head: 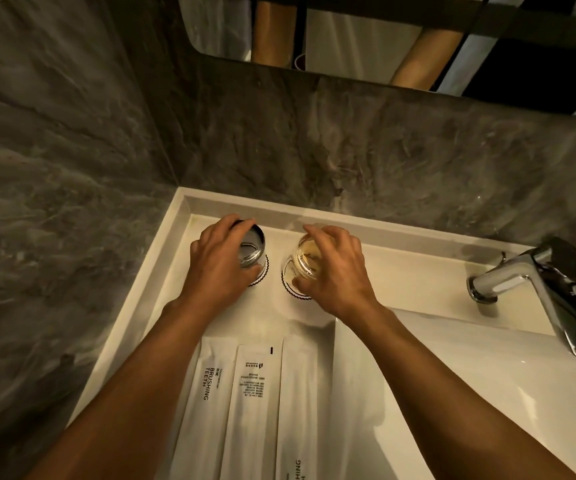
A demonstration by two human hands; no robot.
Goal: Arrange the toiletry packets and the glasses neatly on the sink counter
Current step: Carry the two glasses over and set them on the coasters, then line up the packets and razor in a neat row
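Note:
Two clear glasses stand side by side near the back of the white sink counter (pixel 317 323), each on a round scalloped coaster. My left hand (pixel 219 263) grips the left glass (pixel 253 249) from above and the side. My right hand (pixel 333 268) holds the right glass (pixel 302 263), which looks yellowish. Closer to me, three long white toiletry packets lie side by side lengthwise: the left packet (pixel 207 386) reads BRUSHING TEETH, the middle packet (pixel 255 393) shows small print, and the right packet (pixel 302 410) is partly cut off below.
A chrome faucet (pixel 529 292) juts out at the right over the white basin (pixel 453 393). Grey marble walls enclose the counter at the left and back. A mirror (pixel 366 39) hangs above the back wall.

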